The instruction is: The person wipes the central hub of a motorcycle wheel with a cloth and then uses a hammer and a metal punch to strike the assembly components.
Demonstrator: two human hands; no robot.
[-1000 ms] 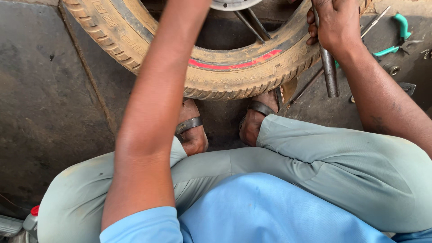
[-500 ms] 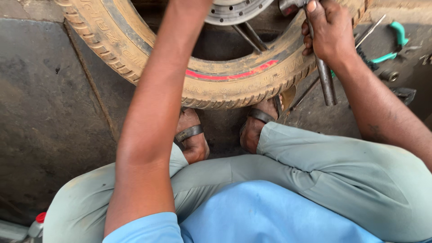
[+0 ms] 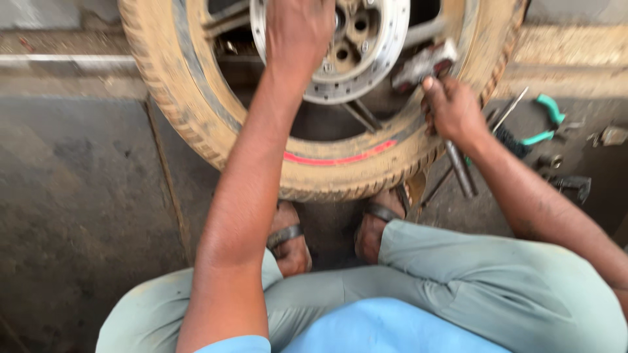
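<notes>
A dusty motorcycle wheel (image 3: 196, 124) with a red rim stripe stands upright on the floor in front of me. My left hand (image 3: 297, 29) rests on its silver brake disc (image 3: 373, 72), fingers spread over the hub. My right hand (image 3: 451, 108) grips the handle of a hammer (image 3: 428, 62), whose metal head sits against the rim by the disc; the handle end (image 3: 461, 173) sticks out below my fist.
My sandalled feet (image 3: 288, 238) are braced under the tyre. Green-handled pliers (image 3: 546, 124), a thin rod (image 3: 509, 110) and small metal parts (image 3: 572, 183) lie on the concrete floor at right. A low kerb runs behind the wheel.
The view has tilted up, so the hub and disc now show. My right hand has brought the hammer head up against the rim. My left hand stays on the disc.
</notes>
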